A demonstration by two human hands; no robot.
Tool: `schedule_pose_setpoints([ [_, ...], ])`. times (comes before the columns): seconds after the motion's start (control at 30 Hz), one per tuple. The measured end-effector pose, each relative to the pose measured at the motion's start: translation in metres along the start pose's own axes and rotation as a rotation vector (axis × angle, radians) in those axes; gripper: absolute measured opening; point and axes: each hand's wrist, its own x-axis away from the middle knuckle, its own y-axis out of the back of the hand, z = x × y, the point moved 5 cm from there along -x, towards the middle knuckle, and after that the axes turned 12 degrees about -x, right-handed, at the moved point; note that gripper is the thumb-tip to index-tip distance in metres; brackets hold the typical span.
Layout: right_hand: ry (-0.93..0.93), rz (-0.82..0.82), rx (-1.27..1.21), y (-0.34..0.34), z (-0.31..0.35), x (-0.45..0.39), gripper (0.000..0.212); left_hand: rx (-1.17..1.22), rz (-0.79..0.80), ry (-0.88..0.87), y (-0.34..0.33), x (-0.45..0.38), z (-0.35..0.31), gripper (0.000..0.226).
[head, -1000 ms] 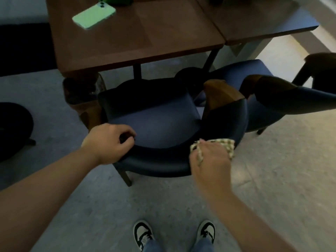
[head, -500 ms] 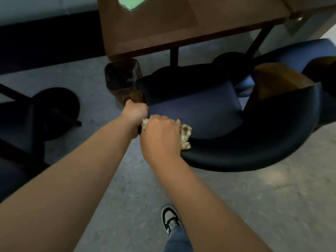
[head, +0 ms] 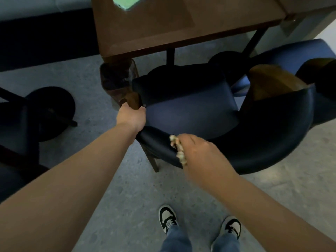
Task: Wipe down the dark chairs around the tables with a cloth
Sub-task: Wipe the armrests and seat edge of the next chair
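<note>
A dark blue padded chair [head: 196, 106] with a curved backrest [head: 263, 148] stands tucked at the brown wooden table [head: 181, 30]. My left hand [head: 131, 116] grips the left end of the chair, where the backrest meets its wooden armrest. My right hand [head: 196, 151] holds a crumpled light patterned cloth [head: 179, 150] and presses it on the backrest's top, left of the middle. Most of the cloth is hidden under my hand.
A green phone [head: 128, 2] lies on the table's far side. A second blue chair [head: 294, 53] stands at the right, with a wooden armrest [head: 272, 82] between the two. A black round table base [head: 52, 110] sits left on the grey floor. My shoes [head: 168, 218] are below.
My right hand has slid the cloth along the backrest, first left toward my left hand, then back to the right. My left hand has shifted further left onto the chair's end.
</note>
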Motion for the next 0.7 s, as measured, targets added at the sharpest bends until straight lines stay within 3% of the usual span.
schedule_pose_setpoints([
  [0.2,0.028,-0.186,-0.059,-0.023,0.049,-0.052,0.024,-0.11,-0.064,-0.039,0.005,0.0,-0.005,0.027],
  [0.3,0.086,-0.137,0.003,-0.03,0.045,-0.044,0.04,-0.044,-0.06,-0.033,0.004,0.002,-0.004,0.02],
  [0.43,0.24,-0.11,0.081,-0.014,0.035,-0.018,0.044,0.023,-0.047,-0.003,0.004,0.008,-0.003,0.023],
  [0.63,0.405,-0.054,0.145,0.003,0.009,0.017,0.051,-0.061,-0.028,0.019,0.011,0.025,-0.013,0.021],
  [0.7,0.44,-0.037,0.178,0.008,-0.007,0.031,0.044,-0.134,-0.079,0.016,0.014,0.033,-0.02,0.02],
])
